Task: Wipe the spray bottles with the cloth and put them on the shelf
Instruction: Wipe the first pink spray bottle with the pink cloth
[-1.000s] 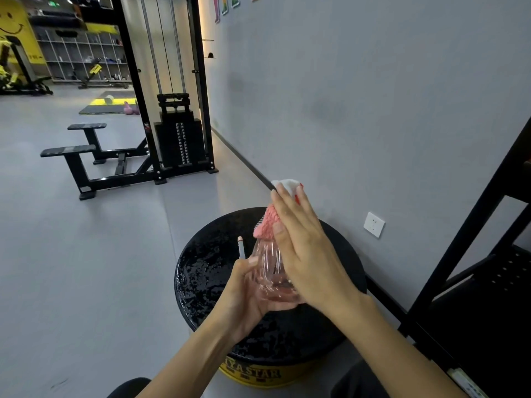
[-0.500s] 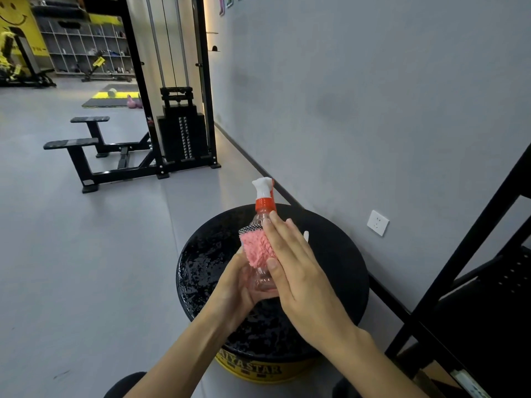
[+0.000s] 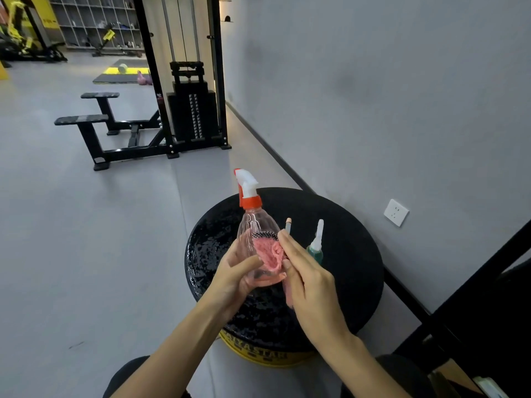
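Observation:
A clear pink-tinted spray bottle (image 3: 254, 225) with a red collar and white trigger head stands upright in the air above a round black stool top (image 3: 353, 254). My left hand (image 3: 232, 275) grips its lower body from the left. My right hand (image 3: 304, 274) presses a pink cloth (image 3: 268, 252) against the bottle's right side with straight fingers. Behind my right fingers stand a green bottle with a white nozzle (image 3: 316, 245) and a thin white nozzle tip with an orange end (image 3: 288, 225); their bodies are mostly hidden.
The black shelf frame (image 3: 474, 282) rises at the right edge, close to the stool. A grey wall with a white socket (image 3: 396, 212) runs behind. A black weight machine (image 3: 189, 110) and benches (image 3: 92, 122) stand farther off on the grey floor.
The cloth slid down from the bottle's neck to its lower body under my right hand. The spray head is now uncovered, and two other nozzles show behind my right fingers.

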